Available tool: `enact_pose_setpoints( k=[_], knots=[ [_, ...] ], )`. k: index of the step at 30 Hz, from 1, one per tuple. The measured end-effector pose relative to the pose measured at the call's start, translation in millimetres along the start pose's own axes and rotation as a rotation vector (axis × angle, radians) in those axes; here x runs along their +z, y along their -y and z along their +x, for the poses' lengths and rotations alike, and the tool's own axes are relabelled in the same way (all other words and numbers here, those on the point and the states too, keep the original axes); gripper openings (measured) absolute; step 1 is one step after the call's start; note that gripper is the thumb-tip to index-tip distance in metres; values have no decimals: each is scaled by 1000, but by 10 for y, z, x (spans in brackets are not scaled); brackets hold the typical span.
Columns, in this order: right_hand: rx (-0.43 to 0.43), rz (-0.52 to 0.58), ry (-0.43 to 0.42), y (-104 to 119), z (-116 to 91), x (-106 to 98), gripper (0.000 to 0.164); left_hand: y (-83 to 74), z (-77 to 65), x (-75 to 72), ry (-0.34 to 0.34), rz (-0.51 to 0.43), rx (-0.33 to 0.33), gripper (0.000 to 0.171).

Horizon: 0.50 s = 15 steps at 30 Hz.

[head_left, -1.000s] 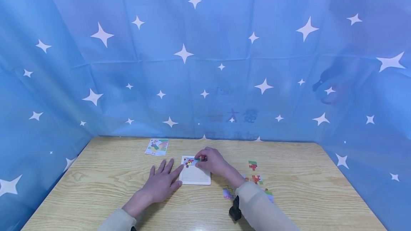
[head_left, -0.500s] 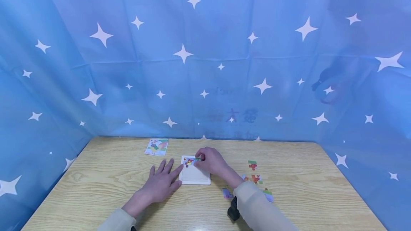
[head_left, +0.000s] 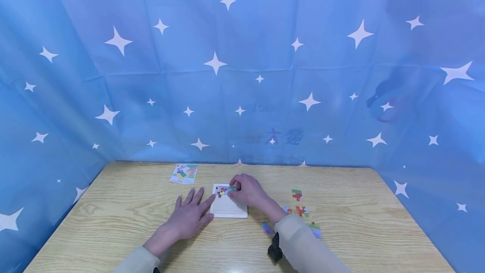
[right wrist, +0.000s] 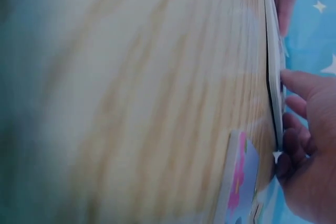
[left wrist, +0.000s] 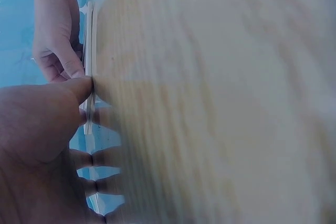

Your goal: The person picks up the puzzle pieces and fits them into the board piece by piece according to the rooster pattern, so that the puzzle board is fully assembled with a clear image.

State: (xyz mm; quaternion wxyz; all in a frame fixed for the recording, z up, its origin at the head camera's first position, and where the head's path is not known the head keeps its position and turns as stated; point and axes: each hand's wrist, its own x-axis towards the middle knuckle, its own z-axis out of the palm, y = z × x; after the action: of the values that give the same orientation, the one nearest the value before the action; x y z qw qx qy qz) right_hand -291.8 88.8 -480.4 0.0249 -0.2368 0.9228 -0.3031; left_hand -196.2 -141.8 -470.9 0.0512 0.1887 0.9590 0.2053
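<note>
A white puzzle tray [head_left: 228, 210] lies on the wooden table, with colourful puzzle pieces [head_left: 221, 191] set along its far edge. My left hand [head_left: 190, 218] lies flat with fingers spread, its index finger and thumb touching the tray's left edge. Over the tray's far right corner, my right hand [head_left: 248, 191] has curled fingers and pinches a jigsaw puzzle piece [head_left: 232, 188], mostly covered by the thumb and fingertips. In the right wrist view the thumb of the right hand [right wrist: 320, 129] presses at the tray's surface [right wrist: 273, 51].
Several loose puzzle pieces [head_left: 297, 195] lie on the table [head_left: 360, 222] to the right, some partly behind the right sleeve. A picture card [head_left: 184, 173] of a cartoon animal lies at the back left. A blue star-patterned curtain [head_left: 242, 75] stands behind the table.
The right hand has shifted very slightly at the tray's far right corner, its fingers still on the piece. The left hand and tray keep their places.
</note>
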Motion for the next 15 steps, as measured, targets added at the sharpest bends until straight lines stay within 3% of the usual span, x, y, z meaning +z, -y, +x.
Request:
enact_pose_setpoints(
  k=[9,15],
  knots=[
    [-88,174,8,-159,-49,-143,22,7,0,9,-4,3,-2,55],
    [15,198,16,-345,-223,-445,24,18,-5,1,-9,-10,9,55]
  ],
)
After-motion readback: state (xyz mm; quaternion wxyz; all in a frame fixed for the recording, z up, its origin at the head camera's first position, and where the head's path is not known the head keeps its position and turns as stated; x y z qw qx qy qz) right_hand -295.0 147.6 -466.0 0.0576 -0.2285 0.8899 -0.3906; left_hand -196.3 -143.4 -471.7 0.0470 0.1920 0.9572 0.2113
